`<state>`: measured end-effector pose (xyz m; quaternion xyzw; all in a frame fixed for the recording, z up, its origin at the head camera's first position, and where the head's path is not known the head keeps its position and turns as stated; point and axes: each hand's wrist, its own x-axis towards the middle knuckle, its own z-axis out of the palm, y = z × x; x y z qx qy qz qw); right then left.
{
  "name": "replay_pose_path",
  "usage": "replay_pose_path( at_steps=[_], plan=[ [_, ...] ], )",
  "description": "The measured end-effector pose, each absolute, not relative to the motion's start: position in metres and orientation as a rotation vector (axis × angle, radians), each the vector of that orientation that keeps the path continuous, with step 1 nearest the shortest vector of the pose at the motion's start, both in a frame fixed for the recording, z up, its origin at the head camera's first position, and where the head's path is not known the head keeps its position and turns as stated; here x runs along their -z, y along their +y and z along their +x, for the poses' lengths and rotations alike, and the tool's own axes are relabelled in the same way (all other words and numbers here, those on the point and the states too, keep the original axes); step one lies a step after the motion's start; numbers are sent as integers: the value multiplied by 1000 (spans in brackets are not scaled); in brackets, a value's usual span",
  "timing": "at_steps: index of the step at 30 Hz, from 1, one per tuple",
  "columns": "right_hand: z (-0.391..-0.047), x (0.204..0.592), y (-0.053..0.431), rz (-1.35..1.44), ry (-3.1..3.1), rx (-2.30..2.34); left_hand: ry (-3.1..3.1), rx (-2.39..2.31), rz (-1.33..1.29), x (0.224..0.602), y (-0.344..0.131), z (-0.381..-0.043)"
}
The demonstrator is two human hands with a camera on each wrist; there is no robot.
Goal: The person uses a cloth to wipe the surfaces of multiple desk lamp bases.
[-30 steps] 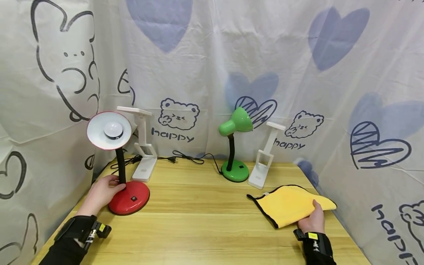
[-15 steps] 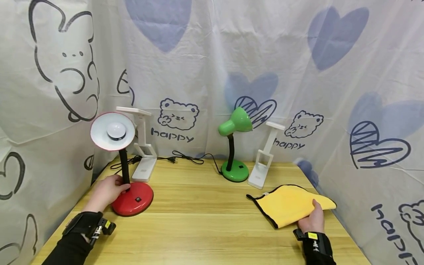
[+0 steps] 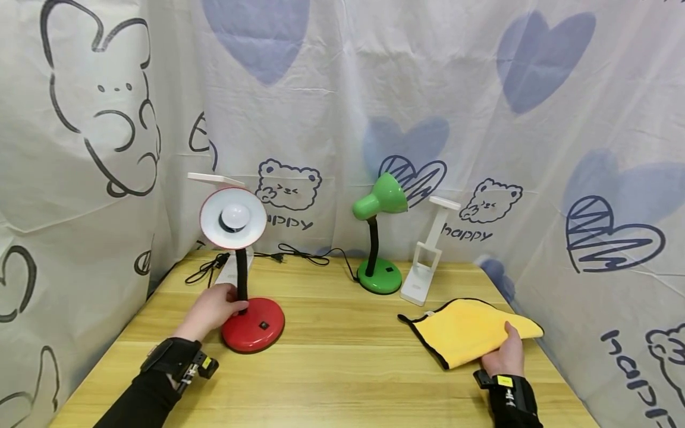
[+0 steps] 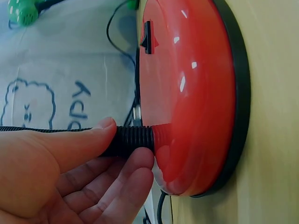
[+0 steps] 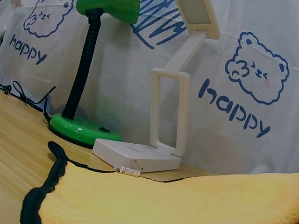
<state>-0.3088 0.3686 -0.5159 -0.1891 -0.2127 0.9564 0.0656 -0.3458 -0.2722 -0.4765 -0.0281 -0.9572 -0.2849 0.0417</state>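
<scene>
On the left of the table stands a red desk lamp (image 3: 254,326) with a black ribbed neck (image 4: 135,138) and its white-lined shade facing me. My left hand (image 3: 213,308) grips that neck low down, just above the base; in the left wrist view the thumb and fingers (image 4: 133,186) wrap it. At the right, my right hand (image 3: 506,355) holds a yellow cloth (image 3: 465,333) with black edging, thumb on top and the other fingers hidden beneath. The cloth also fills the bottom of the right wrist view, where the hand itself is out of sight.
A green desk lamp (image 3: 380,276) and a white folding lamp (image 3: 419,284) stand at the back right. Behind the red lamp is another white folding lamp (image 3: 214,178), partly hidden. Black cords (image 3: 307,255) lie along the back edge, before a patterned curtain (image 3: 342,119).
My left hand has moved the red lamp to the right across the table, so it now covers much of the white lamp behind. The right hand and the cloth have stayed in place.
</scene>
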Motion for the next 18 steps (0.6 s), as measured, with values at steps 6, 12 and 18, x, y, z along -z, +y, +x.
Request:
replay_pose_path(
  at_steps=[6,12,18],
  plan=[
    [-308,514,368,-576,-637,-2891,-2925,937,-123,475,-236,-353],
    [-309,514,368,-568,-653,-2888,-2894,1079,-195,477,-202,-357],
    [-309,514,368,-567,-653,-2886,-2876,1177,-221,479,-175,-359]
  ],
)
